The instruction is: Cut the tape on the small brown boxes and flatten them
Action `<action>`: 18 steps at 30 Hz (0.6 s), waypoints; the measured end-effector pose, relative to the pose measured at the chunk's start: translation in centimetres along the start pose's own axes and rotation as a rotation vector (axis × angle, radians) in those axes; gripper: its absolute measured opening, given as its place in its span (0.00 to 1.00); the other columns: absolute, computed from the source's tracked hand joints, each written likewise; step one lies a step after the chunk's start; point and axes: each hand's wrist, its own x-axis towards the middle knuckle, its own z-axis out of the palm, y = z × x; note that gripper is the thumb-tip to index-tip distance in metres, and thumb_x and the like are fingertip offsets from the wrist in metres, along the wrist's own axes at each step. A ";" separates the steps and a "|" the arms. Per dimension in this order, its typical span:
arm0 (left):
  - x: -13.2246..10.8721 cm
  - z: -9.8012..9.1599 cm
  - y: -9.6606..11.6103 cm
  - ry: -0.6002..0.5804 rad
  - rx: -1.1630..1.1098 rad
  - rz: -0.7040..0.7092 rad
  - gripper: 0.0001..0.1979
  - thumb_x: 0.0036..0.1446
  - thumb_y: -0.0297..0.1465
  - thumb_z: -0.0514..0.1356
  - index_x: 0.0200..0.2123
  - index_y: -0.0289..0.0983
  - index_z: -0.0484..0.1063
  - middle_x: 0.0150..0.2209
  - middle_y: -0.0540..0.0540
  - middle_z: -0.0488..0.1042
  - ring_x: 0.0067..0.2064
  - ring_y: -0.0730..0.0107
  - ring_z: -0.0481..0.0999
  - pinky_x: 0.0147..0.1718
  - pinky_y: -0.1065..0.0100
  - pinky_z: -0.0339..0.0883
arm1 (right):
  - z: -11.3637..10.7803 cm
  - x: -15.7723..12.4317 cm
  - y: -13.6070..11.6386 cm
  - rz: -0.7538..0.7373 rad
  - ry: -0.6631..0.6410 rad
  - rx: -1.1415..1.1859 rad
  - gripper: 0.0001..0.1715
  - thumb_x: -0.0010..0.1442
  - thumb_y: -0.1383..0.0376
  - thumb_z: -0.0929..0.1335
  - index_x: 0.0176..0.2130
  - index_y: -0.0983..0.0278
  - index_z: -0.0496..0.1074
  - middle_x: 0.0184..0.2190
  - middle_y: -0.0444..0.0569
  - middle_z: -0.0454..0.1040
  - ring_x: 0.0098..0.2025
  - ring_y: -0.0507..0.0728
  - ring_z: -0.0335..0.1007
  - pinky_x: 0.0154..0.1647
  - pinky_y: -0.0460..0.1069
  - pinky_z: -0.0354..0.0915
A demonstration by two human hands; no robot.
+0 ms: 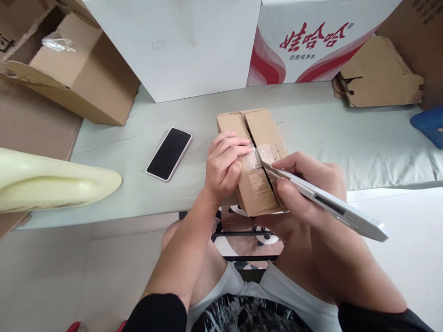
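Note:
A small brown cardboard box (266, 129) sits at the front edge of the bench, with clear tape (254, 159) across its dark centre seam. My left hand (223, 161) grips the box from its left side, fingers bent over the top flap and thumb against the cardboard. In my right hand (311, 177) is a white utility knife (332, 203), held like a pen. Its blade is out, and the tip touches the seam where the tape crosses it. Part of the box's right side is hidden behind my right hand.
A smartphone (169, 154) lies left of the box. Large white cartons (194, 60) stand behind, with an open brown carton (100, 69) at back left. Folded cardboard (380, 74) lies at back right near a blue object (429, 127). A pale yellow object (58, 180) juts in from the left.

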 end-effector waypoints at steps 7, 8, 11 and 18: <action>0.1 0.2 0.0 0.033 -0.007 0.024 0.22 0.71 0.37 0.45 0.42 0.42 0.79 0.47 0.43 0.84 0.53 0.55 0.77 0.61 0.46 0.69 | -0.1 -0.4 -0.6 0.033 0.003 0.019 0.06 0.59 0.61 0.67 0.33 0.61 0.73 0.20 0.40 0.67 0.21 0.50 0.58 0.24 0.48 0.58; 0.2 0.2 -0.1 0.034 -0.012 0.026 0.22 0.70 0.37 0.45 0.42 0.42 0.80 0.47 0.43 0.84 0.53 0.55 0.77 0.61 0.46 0.69 | -0.2 -0.4 -0.7 0.037 0.003 0.021 0.06 0.59 0.61 0.67 0.33 0.61 0.73 0.20 0.40 0.67 0.21 0.50 0.57 0.24 0.48 0.58; 0.3 0.2 -0.2 0.032 -0.017 0.020 0.20 0.68 0.36 0.46 0.41 0.43 0.80 0.47 0.43 0.84 0.53 0.54 0.76 0.61 0.45 0.69 | -0.1 -0.4 -0.6 0.035 0.007 0.026 0.06 0.59 0.62 0.67 0.32 0.61 0.73 0.19 0.40 0.66 0.21 0.50 0.57 0.24 0.48 0.57; 1.0 0.5 -0.1 0.020 0.002 -0.040 0.18 0.65 0.31 0.48 0.41 0.42 0.79 0.48 0.45 0.83 0.55 0.55 0.76 0.64 0.46 0.68 | 1.0 0.2 1.2 -0.047 0.130 0.034 0.05 0.54 0.63 0.66 0.30 0.60 0.72 0.16 0.39 0.65 0.18 0.49 0.53 0.21 0.47 0.55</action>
